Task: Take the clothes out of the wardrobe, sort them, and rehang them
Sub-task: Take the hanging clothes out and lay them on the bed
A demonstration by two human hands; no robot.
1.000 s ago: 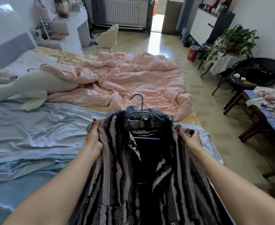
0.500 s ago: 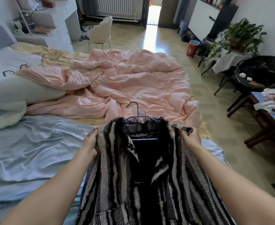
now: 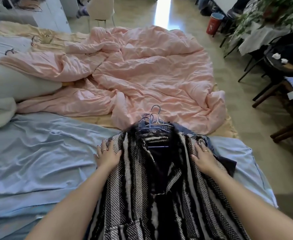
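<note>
A black-and-white striped woven jacket (image 3: pixel 138 196) lies on top of a pile of hung clothes on the blue sheet (image 3: pixel 38 161) of the bed. Several hanger hooks (image 3: pixel 153 116), blue and white, stick out above its fringed collar. My left hand (image 3: pixel 107 155) rests flat on the jacket's left shoulder, fingers spread. On the right shoulder my right hand (image 3: pixel 202 156) presses down with straight fingers. Dark garments (image 3: pixel 227 163) peek out from under the jacket on the right.
A crumpled pink duvet (image 3: pixel 151 75) covers the far half of the bed, with a white pillow (image 3: pixel 17 85) at the left. Loose hangers (image 3: pixel 8 51) lie by the headboard. Right of the bed stand a wooden bench (image 3: pixel 287 108), a black chair (image 3: pixel 284 56), a plant (image 3: pixel 256 13) and a red bucket (image 3: pixel 213 25).
Both hands have let go of the jacket's shoulders and now lie flat on it; the jacket with the pile has come down onto the bed. The view tipped downward.
</note>
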